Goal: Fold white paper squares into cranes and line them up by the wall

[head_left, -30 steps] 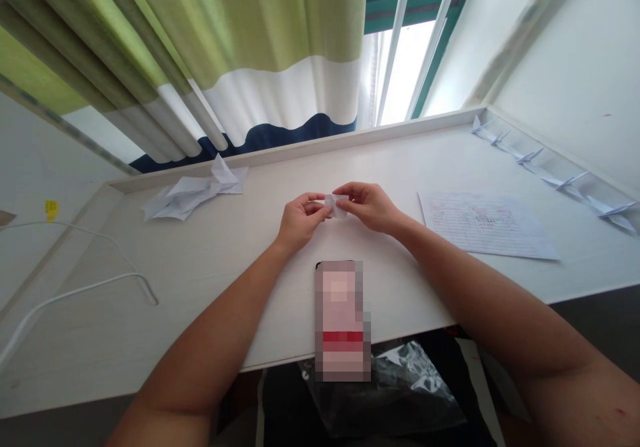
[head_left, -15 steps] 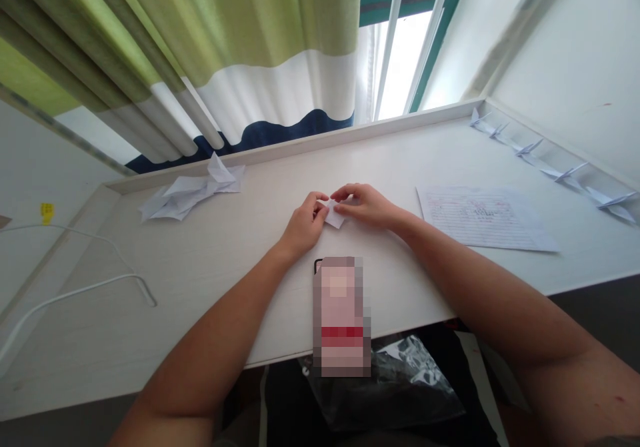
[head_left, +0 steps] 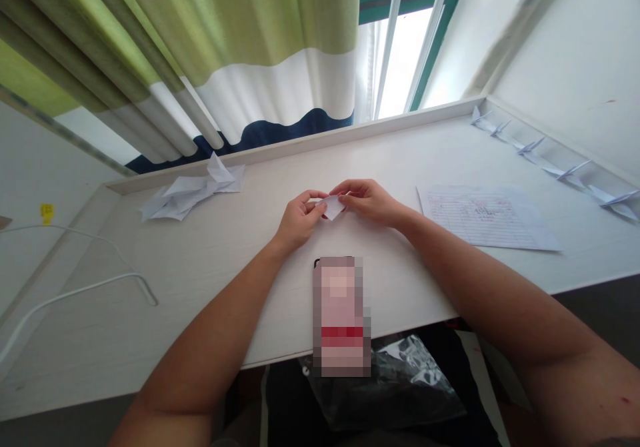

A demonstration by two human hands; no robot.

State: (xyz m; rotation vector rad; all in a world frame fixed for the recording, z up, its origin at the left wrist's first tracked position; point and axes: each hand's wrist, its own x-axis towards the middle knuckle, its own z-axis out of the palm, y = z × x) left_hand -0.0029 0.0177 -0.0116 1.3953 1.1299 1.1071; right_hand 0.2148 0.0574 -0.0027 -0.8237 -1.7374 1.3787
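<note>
A small folded piece of white paper (head_left: 333, 209) is held between my two hands above the middle of the desk, one corner pointing toward me. My left hand (head_left: 300, 218) pinches its left side, thumb in front and fingers behind. On the right side, my right hand (head_left: 369, 201) grips it the same way, with the thumb on the near face. Parts of the paper's upper edge are hidden by the fingers. Just below the hands lies a phone-shaped object (head_left: 341, 313), its surface blurred out by blocks.
Folded white papers (head_left: 185, 197) lie in a pile at the back left. Lined sheets with writing (head_left: 485, 217) rest to the right. Several folded paper pieces (head_left: 530, 147) line the right edge. A white cable (head_left: 85, 289) runs at left; a clear plastic bag (head_left: 400, 393) is on my lap.
Both hands have turned the paper a little, and its near face shows more fully between the thumbs. My left hand has shifted slightly left; the rest looks the same.
</note>
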